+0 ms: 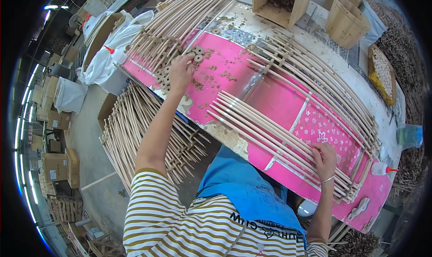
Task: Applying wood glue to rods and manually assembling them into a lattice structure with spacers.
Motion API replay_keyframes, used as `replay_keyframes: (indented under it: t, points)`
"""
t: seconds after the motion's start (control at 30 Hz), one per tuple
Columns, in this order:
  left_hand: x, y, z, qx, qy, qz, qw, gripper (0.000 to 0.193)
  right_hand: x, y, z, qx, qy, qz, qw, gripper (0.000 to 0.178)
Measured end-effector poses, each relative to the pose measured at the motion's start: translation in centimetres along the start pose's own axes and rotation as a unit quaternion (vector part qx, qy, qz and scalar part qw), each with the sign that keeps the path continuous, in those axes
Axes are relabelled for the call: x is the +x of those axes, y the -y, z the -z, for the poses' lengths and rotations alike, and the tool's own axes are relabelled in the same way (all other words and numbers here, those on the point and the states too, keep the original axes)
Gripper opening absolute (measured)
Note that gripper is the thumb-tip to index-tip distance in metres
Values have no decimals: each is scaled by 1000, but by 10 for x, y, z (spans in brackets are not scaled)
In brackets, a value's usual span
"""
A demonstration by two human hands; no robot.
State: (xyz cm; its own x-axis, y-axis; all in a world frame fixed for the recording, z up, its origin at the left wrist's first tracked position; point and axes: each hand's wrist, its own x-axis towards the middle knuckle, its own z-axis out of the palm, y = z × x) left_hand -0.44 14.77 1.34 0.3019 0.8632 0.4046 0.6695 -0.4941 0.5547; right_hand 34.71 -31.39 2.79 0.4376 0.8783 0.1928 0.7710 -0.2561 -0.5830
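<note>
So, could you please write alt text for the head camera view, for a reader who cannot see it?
A person in a striped shirt works at a pink-covered table: the left hand reaches small round wooden rings, and the right hand rests on a row of long pale wooden rods. More rod bundles lie around.

Two glue bottles with red caps sit at opposite ends of the bench — one (118, 56) by the white bags (108, 54), one (382, 169) at the near right corner. An open wooden box (279, 2) stands at the far edge, with a round wooden tub (345, 22) to its right. A tray of pale bits (382, 73) lies further right. Below the bench — a heap of assembled racks (135, 131) on the floor, cardboard boxes (56, 164) stacked at the left.
</note>
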Motion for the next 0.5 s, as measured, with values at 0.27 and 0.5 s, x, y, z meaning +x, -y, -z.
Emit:
replay_keyframes:
  t: [0.27, 0.5]
  points:
    - [35, 3, -32, 326, 67, -63, 941, 29, 7, 6, -1, 9, 38, 1, 999, 10]
    - [44, 2, -28, 280, 44, -72, 956, 29, 22, 2, 0, 45, 94, -17, 994, 10]
